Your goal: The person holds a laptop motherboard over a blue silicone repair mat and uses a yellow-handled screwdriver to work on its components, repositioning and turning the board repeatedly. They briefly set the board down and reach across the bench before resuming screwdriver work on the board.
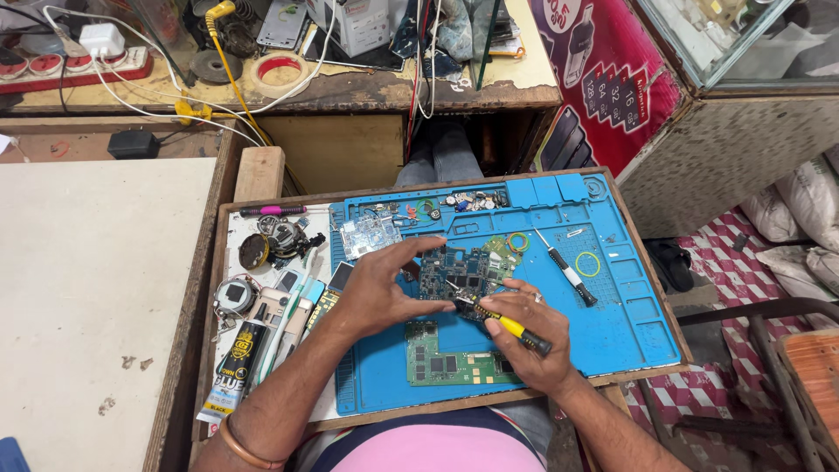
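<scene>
Head view: the person is sitting with a wooden tray across the lap, and a blue work mat is covering most of it. The left hand is lying over the mat with its fingers spread and curled down, pinning the left edge of a dark blue circuit board near the mat's middle. The right hand is closing its fingers around a yellow-handled screwdriver, gripping it firmly, with the tip resting on the lower edge of that board.

A green circuit board is lying flat on the mat just below the hands, partly under the right hand. A second screwdriver with a black and white handle is lying loose on the mat to the right of the blue board, next to a small yellow ring. A silver-blue board is sitting at the mat's upper left. On the tray's left strip, beside the left forearm, a black glue tube is lying near a pink-handled tool and some round parts. Beyond the tray, a cluttered bench is carrying a roll of tape.
</scene>
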